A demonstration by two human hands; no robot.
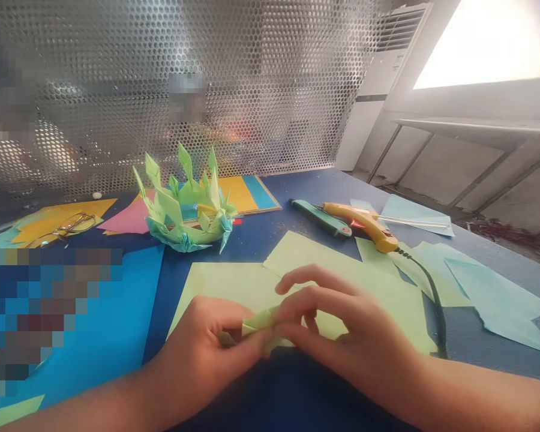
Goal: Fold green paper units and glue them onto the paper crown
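Observation:
Between my two hands is a small folded piece of light green paper (258, 322). My left hand (216, 333) pinches it from the left, thumb along its lower side. The fingertips of my right hand (337, 318) close on its right end, with the index finger and thumb meeting there. Part of the folded paper is hidden by my fingers. Beneath and beyond it lie light green sheets (387, 300) on the table. Farther back stands a folded-paper crown (184, 219) with green points and a blue-green lower edge.
A yellow glue gun (364, 225) with a black cord and a green utility knife (321, 217) lie at back right. Pale blue paper pieces (504, 294) are on the right, a blue sheet (139, 288) on the left. Behind stands a perforated metal screen (261, 78).

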